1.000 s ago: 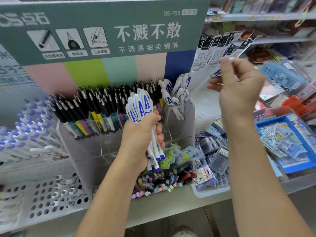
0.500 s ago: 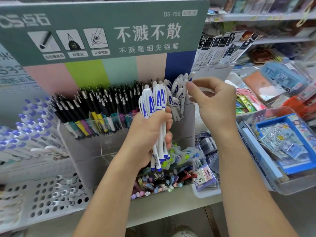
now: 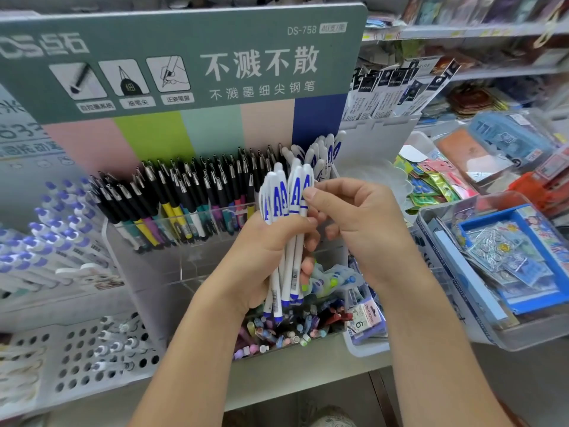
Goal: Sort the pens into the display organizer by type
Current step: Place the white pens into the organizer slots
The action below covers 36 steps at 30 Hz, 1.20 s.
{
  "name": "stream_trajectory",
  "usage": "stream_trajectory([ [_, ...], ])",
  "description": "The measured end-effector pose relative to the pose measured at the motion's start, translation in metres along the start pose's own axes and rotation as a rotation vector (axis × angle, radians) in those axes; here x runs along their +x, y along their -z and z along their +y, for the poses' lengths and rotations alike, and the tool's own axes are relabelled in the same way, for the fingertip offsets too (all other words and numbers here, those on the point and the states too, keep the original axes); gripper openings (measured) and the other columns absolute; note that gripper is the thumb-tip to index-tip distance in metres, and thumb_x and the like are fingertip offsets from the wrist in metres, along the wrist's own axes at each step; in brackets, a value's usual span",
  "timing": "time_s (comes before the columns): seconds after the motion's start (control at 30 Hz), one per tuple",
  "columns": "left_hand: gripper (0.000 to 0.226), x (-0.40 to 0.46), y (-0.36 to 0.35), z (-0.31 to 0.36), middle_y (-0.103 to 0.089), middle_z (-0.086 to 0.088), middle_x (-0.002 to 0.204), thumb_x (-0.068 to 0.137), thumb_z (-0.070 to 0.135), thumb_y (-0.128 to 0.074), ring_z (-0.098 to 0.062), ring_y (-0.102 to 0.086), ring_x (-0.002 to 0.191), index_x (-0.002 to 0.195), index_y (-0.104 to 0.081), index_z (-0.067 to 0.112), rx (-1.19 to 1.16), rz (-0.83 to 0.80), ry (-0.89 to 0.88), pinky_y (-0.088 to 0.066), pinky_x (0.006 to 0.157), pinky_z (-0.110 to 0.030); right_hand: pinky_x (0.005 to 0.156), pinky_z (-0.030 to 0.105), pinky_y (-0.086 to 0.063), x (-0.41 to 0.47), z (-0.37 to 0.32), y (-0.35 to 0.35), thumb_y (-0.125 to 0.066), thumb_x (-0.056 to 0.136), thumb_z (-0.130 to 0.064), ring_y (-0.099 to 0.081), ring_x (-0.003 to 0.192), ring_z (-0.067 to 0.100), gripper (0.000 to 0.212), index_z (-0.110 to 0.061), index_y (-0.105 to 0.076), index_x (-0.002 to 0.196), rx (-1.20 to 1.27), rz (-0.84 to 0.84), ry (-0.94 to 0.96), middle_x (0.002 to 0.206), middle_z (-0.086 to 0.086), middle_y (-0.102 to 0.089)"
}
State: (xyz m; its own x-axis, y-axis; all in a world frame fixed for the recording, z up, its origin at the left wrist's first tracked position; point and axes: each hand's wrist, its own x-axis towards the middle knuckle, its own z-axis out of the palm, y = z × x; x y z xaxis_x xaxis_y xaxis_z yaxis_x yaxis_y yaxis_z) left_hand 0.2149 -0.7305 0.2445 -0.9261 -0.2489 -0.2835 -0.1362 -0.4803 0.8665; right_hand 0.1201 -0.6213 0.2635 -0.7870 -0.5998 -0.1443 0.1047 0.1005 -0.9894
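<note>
Pens first, and the biggest thing before you is the display organizer point(image 3: 172, 266), a clear acrylic stand with a green header card point(image 3: 184, 60) rising behind it. Its upper rear tier holds a long row of black-capped pens point(image 3: 191, 192) leaning back, and the right end of that tier holds white pens with blue lettering point(image 3: 326, 149). Lower front, the open trough is full of small colourful pens point(image 3: 289, 331) lying loose. Right of the stand you've got a clear bin point(image 3: 446, 328) with a blue tray point(image 3: 529, 303) of packets in it, close to your right forearm. Left, a grey perforated rack point(image 3: 74, 365) has a few pens pushed into its holes. Now your left hand point(image 3: 261, 263) is wrapped round a bundle of white pens point(image 3: 286, 217), held upright in front of the stand. Your right hand point(image 3: 363, 229) is pinching the top of one pen in that bundle, thumb and forefinger at its cap.
</note>
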Motion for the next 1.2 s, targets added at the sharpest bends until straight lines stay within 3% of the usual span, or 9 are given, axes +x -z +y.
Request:
stream_trajectory([
  [0.13,0.011,-0.004,0.003,-0.003,-0.055,-0.009,0.063,0.097,0.008,-0.059,-0.018,-0.050,0.042,0.087,-0.063,0.009,0.001,0.039,-0.001,-0.046,0.042,-0.027,0.063,0.037,-0.051,0.003,0.001,-0.001,-0.072,0.090,-0.023,-0.064,0.067,0.024,0.012,-0.012,-0.069,0.085,-0.008,-0.093,-0.044,0.089,0.022,-0.073],
  [0.3,0.017,-0.002,0.004,-0.004,-0.053,-0.010,0.061,0.098,0.004,-0.057,-0.021,-0.048,0.043,0.082,-0.060,0.006,0.191,0.132,-0.048,-0.045,0.043,-0.029,0.048,0.020,-0.048,0.003,0.005,-0.007,-0.081,0.079,-0.018,-0.064,0.058,0.015,0.029,-0.001,-0.068,0.098,0.021,-0.031,0.024,0.075,0.007,-0.072],
  [0.43,0.025,-0.007,0.009,0.000,-0.052,-0.007,0.061,0.098,0.008,-0.060,-0.018,-0.046,0.043,0.076,-0.068,0.017,0.156,0.036,-0.002,-0.044,0.041,-0.027,0.056,0.030,-0.054,0.008,0.008,-0.007,-0.075,0.075,-0.022,-0.065,0.070,0.022,0.046,-0.015,-0.067,0.120,0.139,-0.107,0.064,0.085,0.016,-0.067],
  [0.57,0.012,-0.007,0.006,0.001,-0.052,-0.008,0.062,0.098,0.010,-0.061,-0.017,-0.046,0.042,0.086,-0.061,0.009,0.130,0.060,0.011,-0.044,0.041,-0.027,0.068,0.046,-0.057,0.008,0.010,-0.007,-0.074,0.079,-0.015,-0.066,0.079,0.026,0.036,-0.012,-0.072,0.115,0.151,-0.083,0.127,0.091,0.016,-0.070],
  [0.67,0.009,-0.007,0.004,0.001,-0.054,-0.008,0.063,0.098,0.013,-0.061,-0.017,-0.049,0.043,0.092,-0.061,0.007,0.099,0.042,0.026,-0.045,0.040,-0.025,0.060,0.034,-0.061,0.008,0.007,-0.004,-0.070,0.083,-0.004,-0.070,0.075,0.019,0.023,-0.007,-0.068,0.105,0.280,-0.126,0.076,0.087,0.005,-0.072],
  [0.77,0.013,-0.008,0.003,0.002,-0.055,-0.006,0.063,0.095,0.023,-0.064,-0.018,-0.053,0.045,0.089,-0.063,0.012,0.044,0.005,0.042,-0.047,0.042,-0.025,0.068,0.028,-0.059,0.011,-0.001,0.005,-0.070,0.077,-0.007,-0.068,0.078,0.017,0.029,-0.005,-0.065,0.105,0.349,-0.139,0.086,0.086,0.004,-0.070],
  [1.0,0.015,-0.007,0.005,-0.002,-0.051,-0.003,0.060,0.088,0.030,-0.069,-0.013,-0.040,0.041,0.088,-0.060,0.018,-0.059,0.094,0.017,-0.040,0.041,-0.023,0.074,0.026,-0.053,0.017,-0.042,0.047,-0.065,0.090,0.000,-0.062,0.081,0.014,0.020,-0.011,-0.064,0.107,0.446,0.115,0.397,0.094,0.001,-0.066],
  [1.1,0.010,-0.005,0.009,-0.004,-0.047,-0.001,0.057,0.095,0.021,-0.064,-0.013,-0.039,0.041,0.095,-0.058,0.014,-0.029,0.209,-0.024,-0.038,0.041,-0.023,0.072,0.029,-0.055,0.033,-0.048,0.058,-0.067,0.091,-0.001,-0.062,0.082,0.016,0.022,-0.009,-0.061,0.110,0.189,0.387,0.600,0.095,0.002,-0.064],
  [1.2,0.007,-0.003,0.009,-0.003,-0.046,0.000,0.056,0.097,0.017,-0.063,-0.012,-0.039,0.041,0.096,-0.058,0.012,0.010,0.253,-0.065,-0.038,0.040,-0.023,0.076,0.031,-0.059,0.047,-0.032,0.041,-0.067,0.091,-0.001,-0.065,0.081,0.008,0.021,-0.015,-0.060,0.105,-0.110,0.415,0.658,0.094,-0.003,-0.065],
])
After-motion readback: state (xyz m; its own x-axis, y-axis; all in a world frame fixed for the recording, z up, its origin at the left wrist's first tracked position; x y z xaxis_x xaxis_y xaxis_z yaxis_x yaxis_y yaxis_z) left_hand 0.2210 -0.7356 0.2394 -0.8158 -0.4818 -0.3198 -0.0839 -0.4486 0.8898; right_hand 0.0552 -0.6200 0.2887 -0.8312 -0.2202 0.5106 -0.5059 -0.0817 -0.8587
